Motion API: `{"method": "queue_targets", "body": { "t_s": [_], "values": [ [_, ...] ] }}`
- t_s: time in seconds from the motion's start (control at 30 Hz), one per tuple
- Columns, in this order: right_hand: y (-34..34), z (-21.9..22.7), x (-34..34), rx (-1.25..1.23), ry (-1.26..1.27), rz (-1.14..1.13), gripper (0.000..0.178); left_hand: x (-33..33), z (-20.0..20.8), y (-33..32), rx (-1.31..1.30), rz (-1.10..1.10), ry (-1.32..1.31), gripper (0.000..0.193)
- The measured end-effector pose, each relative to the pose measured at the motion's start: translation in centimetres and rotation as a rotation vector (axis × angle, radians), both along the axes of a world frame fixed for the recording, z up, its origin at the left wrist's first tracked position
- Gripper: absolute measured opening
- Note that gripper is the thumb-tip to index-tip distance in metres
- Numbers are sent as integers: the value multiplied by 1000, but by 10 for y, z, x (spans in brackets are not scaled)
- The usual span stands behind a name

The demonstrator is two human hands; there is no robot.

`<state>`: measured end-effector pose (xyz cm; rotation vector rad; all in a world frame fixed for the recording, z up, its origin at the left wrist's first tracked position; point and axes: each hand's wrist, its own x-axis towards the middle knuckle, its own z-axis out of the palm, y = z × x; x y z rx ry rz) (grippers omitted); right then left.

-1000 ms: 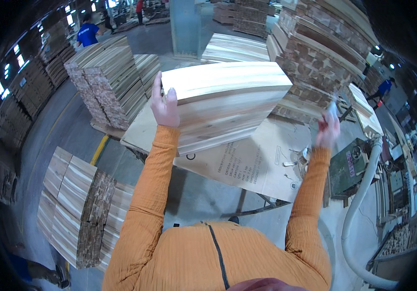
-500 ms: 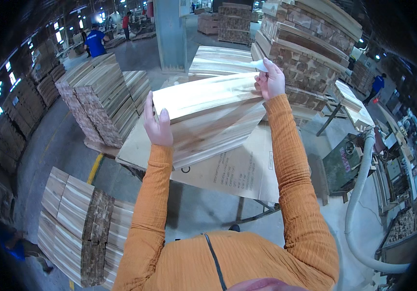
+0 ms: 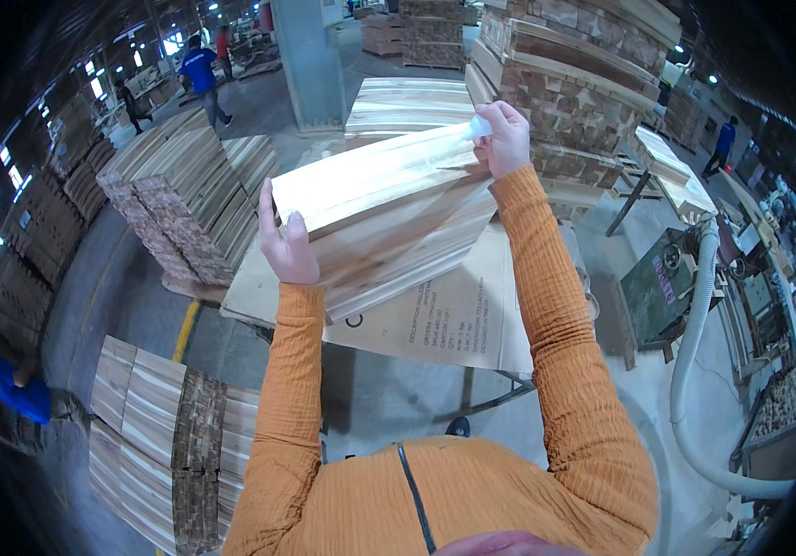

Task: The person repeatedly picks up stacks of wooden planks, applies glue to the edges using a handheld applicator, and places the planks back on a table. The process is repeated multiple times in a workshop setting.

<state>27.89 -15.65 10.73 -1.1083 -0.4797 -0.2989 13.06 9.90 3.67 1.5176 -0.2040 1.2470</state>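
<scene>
A pale, brightly lit wooden board [image 3: 370,176] is held up, tilted, above a stack of boards [image 3: 407,243] on the table. My left hand [image 3: 288,243] grips its left end, thumb on the near face and fingers round the far edge. At the right end, my right hand [image 3: 506,139] is closed on a small whitish, semi-clear piece [image 3: 480,127] pressed against the board's corner; I cannot make out what it is. Under the stack lies a printed cardboard sheet [image 3: 453,320].
Behind the board stands another board stack [image 3: 412,97]. Tall timber piles rise at the right [image 3: 574,83] and left [image 3: 175,190]. More stacked boards [image 3: 138,398] sit lower left. A green machine [image 3: 659,283] and white hose [image 3: 680,398] are at right. A person in blue [image 3: 18,389] is lower left.
My right fingers have closed round the whitish piece, which stuck out further before. The board appears slightly further left. At the far left, the people in blue have moved.
</scene>
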Motion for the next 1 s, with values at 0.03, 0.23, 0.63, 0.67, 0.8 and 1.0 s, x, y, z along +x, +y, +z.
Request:
{"method": "queue_targets", "body": {
  "t_s": [0.03,0.23,0.63,0.67,0.8,1.0],
  "values": [
    [0,0,0,-3,-12,-1,12,-1,0,0,13,15,17,58],
    [3,2,-2,2,15,6,11,0,0,2,36,8,13,58],
    [2,4,-6,-44,56,-18,12,1,0,2,28,55,-33,56],
    [2,4,-6,-45,46,-25,13,0,1,2,32,41,-17,56],
    [4,3,-5,-17,26,-25,11,-1,1,1,31,5,20,59],
    [4,5,-6,-23,60,-18,12,-1,2,1,31,44,-19,57]
  ]
}}
